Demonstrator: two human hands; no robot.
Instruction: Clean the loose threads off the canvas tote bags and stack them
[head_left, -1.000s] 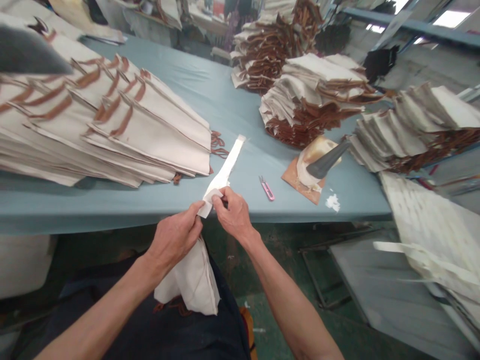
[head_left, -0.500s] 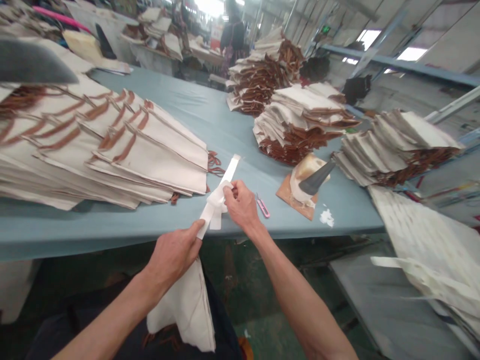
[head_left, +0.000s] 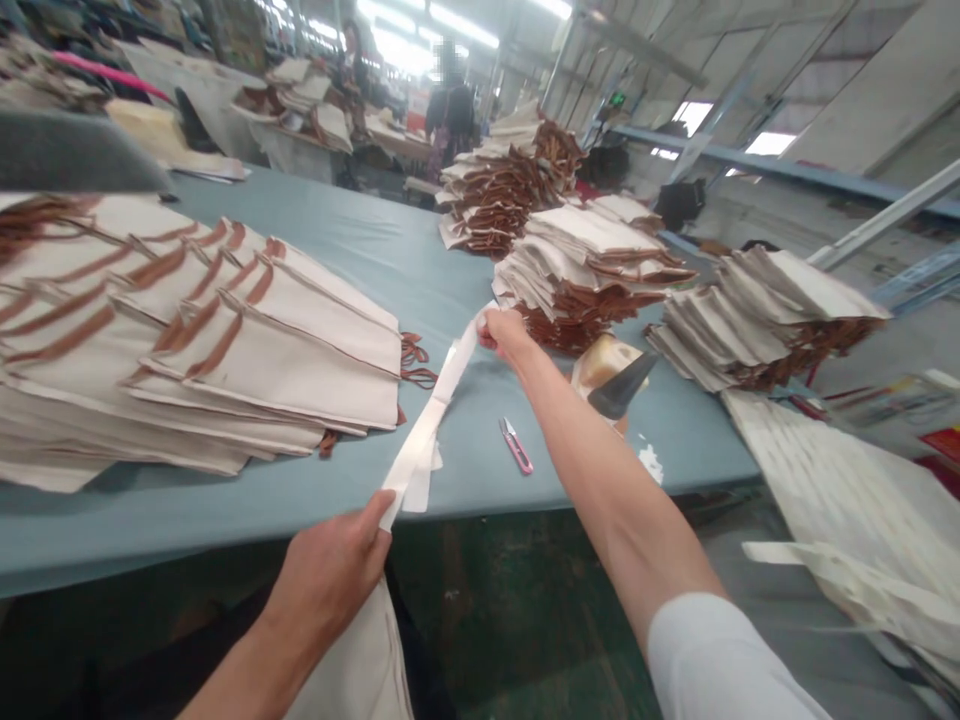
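Observation:
A white strip runs taut on a slant over the table's front edge. My left hand is closed on its near end, thumb on top. My right hand pinches the far end, close to a stack of cream and brown fabric pieces. Under the strip lie other short white pieces. Below my left hand hangs a cream fabric piece; whether that hand also grips it is hidden. Pink-handled thread snips lie on the table, left of my right forearm.
Overlapping cream fabric pieces with brown trim cover the left of the blue table. At right are a yellowish block with a dark cone, white scraps and another fabric stack. A person stands in the background.
My right hand has moved forward and right, away from my left hand, drawing the bunched white strip out straight. My left hand is still closed on the near end. The view has shifted slightly.

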